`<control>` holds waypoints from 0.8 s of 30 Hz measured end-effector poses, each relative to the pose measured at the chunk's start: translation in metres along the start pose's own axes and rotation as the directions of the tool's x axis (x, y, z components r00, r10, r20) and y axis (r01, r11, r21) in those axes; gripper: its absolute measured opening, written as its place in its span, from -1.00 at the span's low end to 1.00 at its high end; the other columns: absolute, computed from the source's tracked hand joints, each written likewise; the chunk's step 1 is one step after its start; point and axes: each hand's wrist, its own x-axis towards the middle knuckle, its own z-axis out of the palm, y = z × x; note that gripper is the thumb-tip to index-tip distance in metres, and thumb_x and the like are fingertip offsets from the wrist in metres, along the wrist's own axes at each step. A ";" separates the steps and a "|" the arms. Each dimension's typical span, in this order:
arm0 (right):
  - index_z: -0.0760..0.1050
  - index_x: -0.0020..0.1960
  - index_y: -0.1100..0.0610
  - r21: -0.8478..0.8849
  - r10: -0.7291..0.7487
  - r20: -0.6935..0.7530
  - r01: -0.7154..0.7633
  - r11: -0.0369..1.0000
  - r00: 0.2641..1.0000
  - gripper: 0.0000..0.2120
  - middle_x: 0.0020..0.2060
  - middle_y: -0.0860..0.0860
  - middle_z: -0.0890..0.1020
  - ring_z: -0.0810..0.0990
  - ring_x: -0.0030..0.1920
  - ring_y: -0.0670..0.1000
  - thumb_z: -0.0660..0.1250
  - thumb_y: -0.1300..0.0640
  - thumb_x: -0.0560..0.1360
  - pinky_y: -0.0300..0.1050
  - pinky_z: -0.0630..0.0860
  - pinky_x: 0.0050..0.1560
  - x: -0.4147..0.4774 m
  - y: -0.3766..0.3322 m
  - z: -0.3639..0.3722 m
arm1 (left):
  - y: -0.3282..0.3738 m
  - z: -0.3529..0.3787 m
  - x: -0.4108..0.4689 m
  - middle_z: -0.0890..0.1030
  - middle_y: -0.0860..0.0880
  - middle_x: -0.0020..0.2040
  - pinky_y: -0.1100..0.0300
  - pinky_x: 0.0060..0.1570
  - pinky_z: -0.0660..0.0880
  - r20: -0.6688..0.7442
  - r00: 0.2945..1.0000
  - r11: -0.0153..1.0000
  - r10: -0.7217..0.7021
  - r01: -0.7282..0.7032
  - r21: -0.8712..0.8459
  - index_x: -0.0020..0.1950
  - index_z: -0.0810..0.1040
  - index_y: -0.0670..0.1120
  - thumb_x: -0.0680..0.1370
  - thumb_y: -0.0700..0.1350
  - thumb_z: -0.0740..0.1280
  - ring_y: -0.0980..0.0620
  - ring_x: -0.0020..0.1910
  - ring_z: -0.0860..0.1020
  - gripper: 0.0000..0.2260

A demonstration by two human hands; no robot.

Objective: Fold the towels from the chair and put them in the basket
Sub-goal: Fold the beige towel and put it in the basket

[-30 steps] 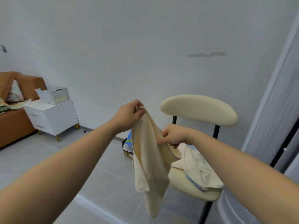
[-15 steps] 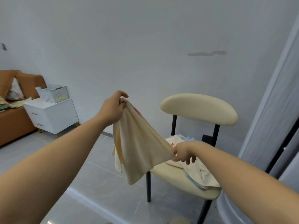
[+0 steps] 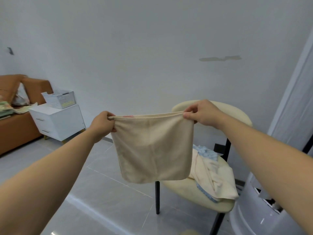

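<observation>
At centre frame, pinching beige towel [image 3: 152, 148] by its top corners, left hand [image 3: 101, 123] and right hand [image 3: 201, 112] apart, apparently to hang it square for folding.

The bare left forearm [image 3: 50, 175] rises from the lower left corner and the bare right forearm [image 3: 271, 158] from the lower right edge, both angled toward mid-frame. The left hand [image 3: 102, 123] pinches one top corner of a beige square cloth towel [image 3: 152, 150]. The right hand [image 3: 201, 112], slightly higher, pinches the other, and the hands are well apart.
</observation>
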 end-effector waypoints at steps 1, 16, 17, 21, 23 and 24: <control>0.70 -0.04 0.08 0.021 -0.001 -0.030 0.001 1.000 1.000 -0.93 -0.34 0.03 0.63 0.61 -0.30 -0.01 0.49 0.10 0.50 0.00 0.64 -0.18 0.000 -0.001 -0.002 | 0.000 0.001 0.000 0.58 -0.13 0.06 0.23 -0.40 0.55 0.013 1.000 0.999 -0.010 0.010 -0.046 0.12 0.51 -0.15 0.58 -0.23 0.25 -0.13 -0.03 0.64 -0.87; 0.67 -0.07 0.06 -0.460 0.307 0.266 -0.160 0.873 0.914 -0.86 -0.25 0.00 0.73 0.64 -0.29 -0.05 0.39 0.01 0.54 -0.15 0.61 -0.17 -0.014 0.030 -0.011 | 0.028 0.014 -0.014 0.62 -0.22 0.02 0.09 -0.19 0.66 0.078 0.992 0.971 0.103 -0.083 -0.223 0.18 0.51 -0.17 0.57 -0.14 0.41 -0.06 -0.16 0.61 -0.77; 0.65 -0.04 0.06 -0.515 0.359 0.310 -0.162 0.842 0.880 -0.88 -0.18 0.02 0.74 0.65 -0.22 -0.04 0.41 0.02 0.51 -0.13 0.63 -0.12 -0.015 0.029 -0.009 | 0.033 0.016 -0.016 0.63 -0.23 -0.01 0.06 -0.13 0.67 0.119 0.986 0.964 0.115 -0.082 -0.253 0.21 0.48 -0.16 0.55 -0.18 0.42 -0.07 -0.16 0.63 -0.73; 0.60 0.14 0.01 -0.458 0.291 0.347 -0.110 0.882 0.892 -0.67 0.03 -0.07 0.67 0.64 0.03 -0.05 0.52 -0.07 0.43 -0.09 0.58 0.14 -0.014 0.009 0.010 | 0.057 0.028 -0.032 0.63 -0.17 -0.11 -0.05 0.03 0.64 0.270 0.938 0.956 0.216 -0.148 -0.252 0.22 0.38 -0.19 0.52 -0.33 0.38 -0.10 -0.21 0.66 -0.68; 0.58 0.22 0.00 -0.221 0.117 0.308 -0.049 0.974 0.944 -0.58 0.06 -0.10 0.66 0.64 0.04 -0.10 0.53 -0.12 0.43 -0.18 0.55 0.14 -0.015 -0.012 0.026 | 0.067 0.038 -0.042 0.67 -0.15 -0.13 -0.01 -0.01 0.62 0.289 0.907 0.950 0.306 -0.269 -0.162 0.15 0.36 -0.18 0.54 -0.27 0.39 -0.12 -0.22 0.68 -0.73; 0.57 0.26 0.00 -0.119 0.046 0.279 -0.013 0.993 0.959 -0.53 0.07 -0.12 0.66 0.64 0.04 -0.13 0.52 -0.16 0.42 -0.19 0.55 0.14 -0.015 -0.024 0.034 | 0.071 0.043 -0.045 0.69 -0.13 -0.14 0.01 -0.06 0.61 0.292 0.892 0.939 0.344 -0.324 -0.117 0.13 0.35 -0.18 0.54 -0.24 0.40 -0.12 -0.22 0.69 -0.73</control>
